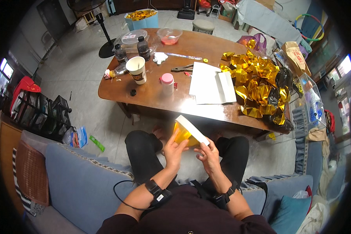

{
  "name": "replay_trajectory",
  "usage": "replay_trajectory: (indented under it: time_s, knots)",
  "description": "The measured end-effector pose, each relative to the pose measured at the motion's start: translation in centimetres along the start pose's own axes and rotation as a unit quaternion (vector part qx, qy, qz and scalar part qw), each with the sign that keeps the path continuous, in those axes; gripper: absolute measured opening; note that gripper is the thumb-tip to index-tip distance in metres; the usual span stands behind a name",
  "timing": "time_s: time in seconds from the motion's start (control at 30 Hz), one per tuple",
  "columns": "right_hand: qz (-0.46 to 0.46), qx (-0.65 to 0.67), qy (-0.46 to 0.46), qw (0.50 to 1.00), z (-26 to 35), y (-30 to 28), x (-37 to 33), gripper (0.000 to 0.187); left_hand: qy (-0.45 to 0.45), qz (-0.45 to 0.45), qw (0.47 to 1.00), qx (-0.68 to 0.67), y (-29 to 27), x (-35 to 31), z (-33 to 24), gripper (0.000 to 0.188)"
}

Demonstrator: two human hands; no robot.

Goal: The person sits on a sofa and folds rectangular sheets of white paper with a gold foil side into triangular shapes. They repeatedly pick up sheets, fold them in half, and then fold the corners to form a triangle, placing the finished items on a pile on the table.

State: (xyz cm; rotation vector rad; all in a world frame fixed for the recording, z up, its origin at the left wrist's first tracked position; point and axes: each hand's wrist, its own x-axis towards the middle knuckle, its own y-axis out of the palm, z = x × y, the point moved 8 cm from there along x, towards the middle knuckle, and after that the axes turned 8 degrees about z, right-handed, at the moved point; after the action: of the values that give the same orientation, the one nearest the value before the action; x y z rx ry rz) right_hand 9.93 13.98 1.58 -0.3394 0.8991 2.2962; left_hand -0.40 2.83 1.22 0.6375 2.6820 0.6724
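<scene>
Right of the white paper point(206, 80) the crumpled foil point(260, 86) is gold, left of it the bottle cap point(167, 78) pink, and on its near side the sheet point(184, 133) gold and white.

The person wears a dark maroon-black shirt point(183, 212) with short, loose sleeves point(119, 223) and plain black trousers point(142, 154). The left hand point(173, 152) and right hand point(208, 156) are bare. A wide black strap with a boxy black module point(158, 194) and small white label point(160, 198) rings the left forearm, a thin black cable point(119, 197) looping beside it; a similar black band point(224, 198) circles the right.
</scene>
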Motion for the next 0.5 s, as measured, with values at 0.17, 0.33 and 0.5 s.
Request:
replay_trajectory:
  time_s: [0.17,0.33,0.5]
  knots:
    - [-0.023,-0.088,-0.059,0.994,-0.1,-1.5,2.0,0.020,0.093,0.065,0.971,0.212,-0.1,-0.8,-2.0,0.062]
    - [-0.012,-0.109,-0.055,0.992,3.3,-4.6,2.2,0.015,0.042,0.115,0.967,0.224,-5.6,0.0,-1.7,0.058]
    - [0.172,-0.132,0.029,0.976,2.2,-2.2,1.0,0.020,-0.173,0.239,0.956,0.013,-4.3,0.1,0.6,0.046]
